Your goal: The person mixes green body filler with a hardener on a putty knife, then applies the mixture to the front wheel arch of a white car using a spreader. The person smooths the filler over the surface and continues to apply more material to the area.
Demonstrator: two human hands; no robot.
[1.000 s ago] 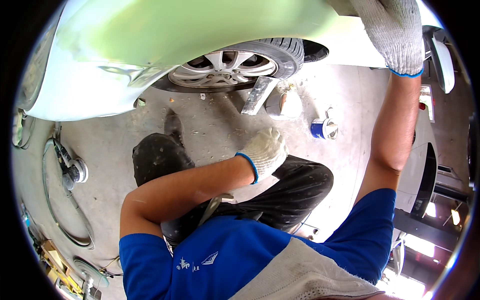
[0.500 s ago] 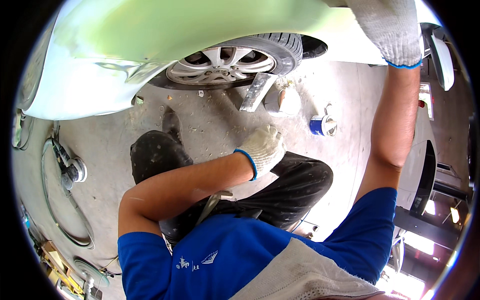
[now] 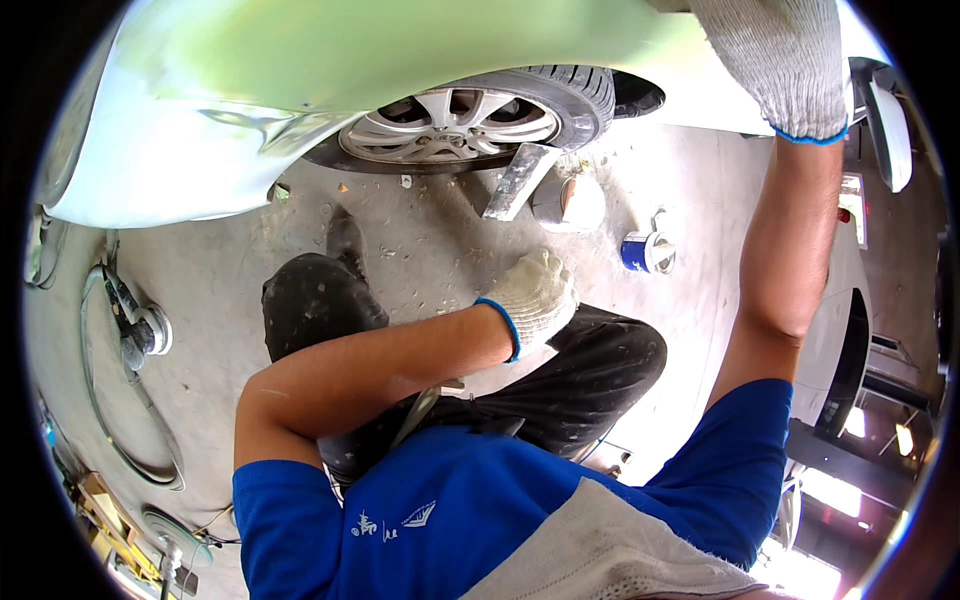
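Head view: the person crouched on a concrete floor (image 3: pixel 420 250) beside a pale green car body panel (image 3: pixel 330 70). The right hand (image 3: pixel 785 60), in a knit work glove with a blue cuff, was raised and pressed flat against the panel near the top right edge of the view. Palm faced the panel, fingers ran out of view, so how far it was spread and whether it held a pad or block could not be told.

The left hand (image 3: pixel 535 295), same kind of glove, rested loosely curled on the person's knee in dark trousers (image 3: pixel 590 375). It gripped nothing visible.

Under the panel sat an alloy wheel with tyre (image 3: pixel 470 120). On the floor just behind the wheel lay a flat metal spreader board (image 3: pixel 515 180), touching or just beside a round grey tin (image 3: pixel 568 200). A small blue can (image 3: pixel 645 250) stood near, apart from both. At the left edge of the floor lay a sander (image 3: pixel 135 325) with its hose looped around it.

Judged risks: the crouch on one braced knee looked unsteady, so a hard push of the right hand might tip the person forward. A shifting foot could knock the blue can or the tin. The looped hose was a snag hazard when rising
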